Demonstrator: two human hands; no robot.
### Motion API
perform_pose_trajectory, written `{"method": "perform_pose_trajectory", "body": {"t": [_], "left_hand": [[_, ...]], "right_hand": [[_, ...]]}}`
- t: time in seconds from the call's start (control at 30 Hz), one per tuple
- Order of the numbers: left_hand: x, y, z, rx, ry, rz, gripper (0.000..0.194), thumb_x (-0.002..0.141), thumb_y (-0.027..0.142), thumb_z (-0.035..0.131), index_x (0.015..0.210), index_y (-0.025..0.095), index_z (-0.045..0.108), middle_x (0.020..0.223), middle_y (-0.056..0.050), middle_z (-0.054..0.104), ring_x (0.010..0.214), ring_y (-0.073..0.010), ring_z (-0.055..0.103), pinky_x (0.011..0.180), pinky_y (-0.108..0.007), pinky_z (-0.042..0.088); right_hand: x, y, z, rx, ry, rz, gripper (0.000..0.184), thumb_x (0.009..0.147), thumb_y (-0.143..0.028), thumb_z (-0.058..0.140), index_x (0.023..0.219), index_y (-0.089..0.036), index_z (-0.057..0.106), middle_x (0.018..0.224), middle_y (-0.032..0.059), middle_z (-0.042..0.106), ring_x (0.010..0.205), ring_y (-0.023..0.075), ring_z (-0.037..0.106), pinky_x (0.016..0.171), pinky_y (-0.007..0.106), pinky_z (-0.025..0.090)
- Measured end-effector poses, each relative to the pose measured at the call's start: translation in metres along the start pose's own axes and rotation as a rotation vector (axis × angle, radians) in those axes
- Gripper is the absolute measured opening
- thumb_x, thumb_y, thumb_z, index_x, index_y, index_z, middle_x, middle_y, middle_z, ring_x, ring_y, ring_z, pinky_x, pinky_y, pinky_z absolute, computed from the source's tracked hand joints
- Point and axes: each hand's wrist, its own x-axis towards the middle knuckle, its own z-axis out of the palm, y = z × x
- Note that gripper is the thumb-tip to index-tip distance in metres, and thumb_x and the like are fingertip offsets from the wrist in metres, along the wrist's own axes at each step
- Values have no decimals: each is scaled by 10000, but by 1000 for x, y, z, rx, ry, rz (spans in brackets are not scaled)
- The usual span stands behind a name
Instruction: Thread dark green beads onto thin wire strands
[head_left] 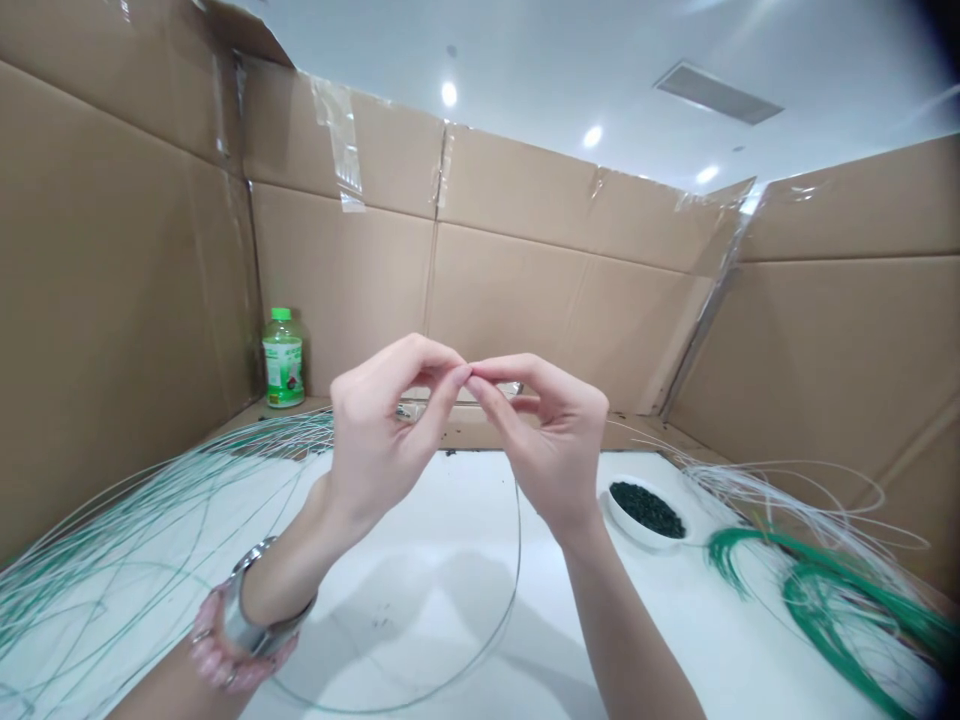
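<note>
My left hand (pixel 390 430) and my right hand (pixel 547 430) are raised in front of me above the white tabletop, and their pinched thumbs and forefingers meet tip to tip. Whatever sits between the left fingertips is too small to make out. A thin greenish strand (pixel 517 540) hangs down from my right hand and curves in a wide loop across the table toward the lower left. Its upper end is hidden by the fingers. To the right of my right hand stands a white bowl (pixel 637 533) filled with small dark green pieces (pixel 649 508).
Long green and white strands (pixel 187 470) spread along the left side. White strands (pixel 787 480) and green bundles (pixel 832 600) lie at the right. A green-capped bottle (pixel 283 360) stands in the back left corner. Cardboard walls (pixel 510 290) enclose the table.
</note>
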Motion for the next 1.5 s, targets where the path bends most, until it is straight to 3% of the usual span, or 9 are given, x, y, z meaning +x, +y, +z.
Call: {"method": "perform_pose_trajectory", "body": {"t": [0.13, 0.33, 0.5, 0.7, 0.93, 1.13, 1.37, 1.5], "left_hand": [[-1, 1, 1, 10, 2, -31, 97, 826, 84, 580, 801, 177, 570, 710, 28, 580, 646, -62, 558, 607, -162, 484], [-1, 2, 2, -112, 30, -243, 86, 847, 154, 569, 768, 187, 580, 673, 26, 578, 599, -71, 564, 576, -163, 491], [-1, 3, 6, -172, -9, -318, 102, 843, 174, 586, 743, 189, 599, 650, 21, 617, 596, -80, 603, 571, -166, 512], [2, 5, 6, -242, -31, -354, 119, 822, 200, 634, 704, 186, 639, 612, 21, 637, 550, -72, 595, 525, -162, 505], [5, -6, -1, -604, -177, -486, 64, 769, 200, 717, 706, 199, 707, 620, 33, 668, 542, -43, 602, 497, -100, 500], [8, -9, 3, -841, -228, -603, 156, 679, 297, 792, 624, 188, 695, 540, 24, 641, 475, -42, 580, 473, -110, 508], [11, -8, 5, -880, -197, -703, 237, 590, 326, 843, 582, 185, 653, 474, 48, 581, 400, -24, 513, 392, -85, 462], [3, -24, 29, -725, -220, -620, 411, 639, 577, 731, 686, 176, 655, 566, 12, 630, 495, -75, 576, 479, -167, 528]], "right_hand": [[3, -1, -7, -55, -64, 99, 18, 771, -168, 629, 756, -178, 630, 763, -14, 682, 725, 90, 645, 496, 137, 484], [9, -1, -32, -220, -469, 259, 44, 750, -165, 599, 726, -172, 636, 730, -8, 681, 681, 101, 638, 594, 205, 523], [10, 2, -25, 7, -266, 206, 64, 792, -226, 641, 800, -171, 673, 743, 5, 699, 733, 116, 669, 639, 216, 548], [9, 4, -20, 128, -184, 165, 102, 784, -263, 674, 757, -165, 661, 705, -2, 672, 695, 109, 652, 603, 208, 547], [9, -3, -22, 147, -195, 181, 105, 777, -237, 664, 702, -177, 621, 670, -23, 631, 658, 87, 617, 548, 167, 519], [7, -10, -23, 223, -251, 223, 127, 779, -254, 671, 703, -179, 601, 666, -26, 621, 653, 88, 619, 554, 176, 528], [9, -10, -23, 295, -238, 252, 168, 757, -281, 699, 688, -174, 589, 674, -17, 610, 625, 80, 600, 545, 179, 521], [14, -9, -33, 378, -200, 242, 184, 750, -291, 702, 681, -177, 574, 645, -29, 581, 576, 64, 569, 512, 173, 507]]}}
